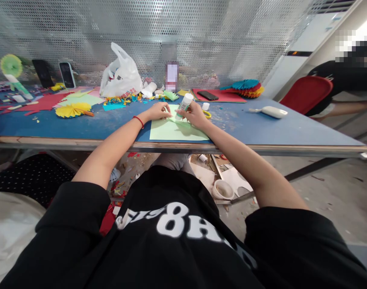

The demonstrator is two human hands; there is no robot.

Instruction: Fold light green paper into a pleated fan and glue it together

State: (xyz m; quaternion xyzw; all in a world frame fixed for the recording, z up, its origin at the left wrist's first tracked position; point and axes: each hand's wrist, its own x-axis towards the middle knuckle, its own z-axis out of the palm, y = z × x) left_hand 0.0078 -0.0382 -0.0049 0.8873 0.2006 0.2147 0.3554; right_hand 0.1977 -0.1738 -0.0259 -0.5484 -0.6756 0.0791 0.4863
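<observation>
right hand (197,114) gripping glue stick (184,105), table edge (261,149) near

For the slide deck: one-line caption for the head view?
Right hand holds a glue stick over light green paper on a blue table while the left hand presses the paper down.

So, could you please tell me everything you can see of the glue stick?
The glue stick is a small, pale, plastic-looking tube with a white end uppermost. The right hand grips it, tilted, its lower tip pressed to a light green paper strip that the left hand steadies on a light green sheet.
</observation>
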